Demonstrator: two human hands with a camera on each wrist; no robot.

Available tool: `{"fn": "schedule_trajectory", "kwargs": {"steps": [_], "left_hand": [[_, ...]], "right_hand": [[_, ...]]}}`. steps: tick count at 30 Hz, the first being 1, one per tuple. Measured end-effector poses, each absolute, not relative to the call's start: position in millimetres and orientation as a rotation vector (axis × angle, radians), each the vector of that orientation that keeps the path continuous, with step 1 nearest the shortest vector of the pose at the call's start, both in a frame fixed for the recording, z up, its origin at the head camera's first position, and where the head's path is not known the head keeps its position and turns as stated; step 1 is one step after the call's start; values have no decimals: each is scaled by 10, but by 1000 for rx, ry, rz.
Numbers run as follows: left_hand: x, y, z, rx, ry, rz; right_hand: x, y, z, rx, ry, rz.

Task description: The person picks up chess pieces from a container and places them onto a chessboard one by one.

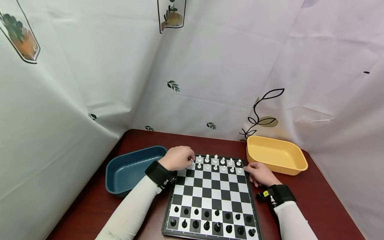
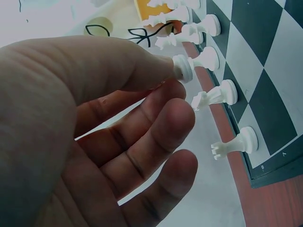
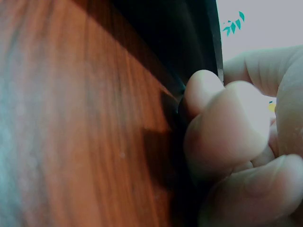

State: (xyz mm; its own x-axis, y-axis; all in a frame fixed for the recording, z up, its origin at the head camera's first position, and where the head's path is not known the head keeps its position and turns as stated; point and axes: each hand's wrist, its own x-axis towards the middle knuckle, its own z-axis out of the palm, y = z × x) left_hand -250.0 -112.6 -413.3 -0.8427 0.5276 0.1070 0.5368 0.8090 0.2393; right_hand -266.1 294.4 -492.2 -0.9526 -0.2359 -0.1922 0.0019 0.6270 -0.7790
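Near row: black pieces [image 1: 207,224] stand untouched on the chessboard [image 1: 211,193]. Mid-board: my right hand [image 1: 260,174], fingers curled, grips the board's right edge – the right wrist view shows fingertips [image 3: 222,123] pressed to that rim over the desk [image 3: 85,118]. Far row: my left hand [image 1: 177,158] pinches a white pawn [image 2: 182,67] at the far-left corner – a grip only the left wrist view shows; its axis lies sideways there. Beyond: blue tray [image 1: 126,168], yellow tray [image 1: 277,155]
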Motion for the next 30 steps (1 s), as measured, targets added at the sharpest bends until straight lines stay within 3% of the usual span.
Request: {"fn": "schedule_trajectory", "kwargs": {"steps": [30], "left_hand": [[-2568,-1045,-4301,-863,-3007,-373]], "right_hand": [[-2639,2981,-4919,-171,2569,-1230]]}}
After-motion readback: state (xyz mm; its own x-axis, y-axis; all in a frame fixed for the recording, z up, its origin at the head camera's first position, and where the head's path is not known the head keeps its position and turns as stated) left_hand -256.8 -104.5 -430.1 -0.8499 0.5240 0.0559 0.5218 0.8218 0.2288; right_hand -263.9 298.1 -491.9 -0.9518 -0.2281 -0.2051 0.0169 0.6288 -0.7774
